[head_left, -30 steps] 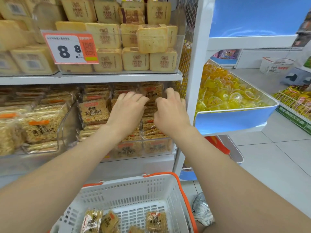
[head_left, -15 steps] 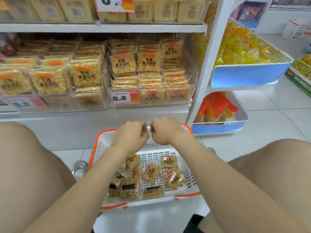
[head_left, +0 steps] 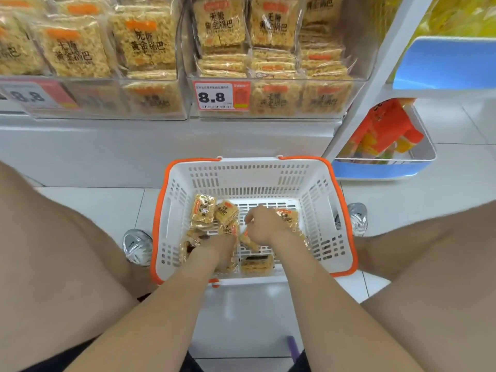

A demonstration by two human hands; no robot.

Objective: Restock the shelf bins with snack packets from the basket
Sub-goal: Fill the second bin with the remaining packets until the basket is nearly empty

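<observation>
A white basket with an orange rim [head_left: 247, 181] stands on the floor between my knees, below the shelf. Several yellow snack packets [head_left: 202, 210] lie loose on its bottom. My left hand [head_left: 217, 249] reaches down among the packets at the basket's near left, and its fingers are hidden. My right hand [head_left: 261, 226] is beside it with curled fingers, gripping a packet [head_left: 248, 241]. Above, a clear shelf bin [head_left: 295, 99] holds stacked packets of the same kind, and a second bin [head_left: 150, 98] stands to its left.
An 8.8 price tag [head_left: 222, 96] hangs on the right bin's front. At right, a blue-and-white tray [head_left: 375, 170] with orange packets sits low on a white rack. My knees flank the basket, with a shoe [head_left: 137, 247] on either side on the tiled floor.
Both hands left the shelf bin, came down over the basket rim, and now reach into the packets. The view tilted down from the shelves to the basket.
</observation>
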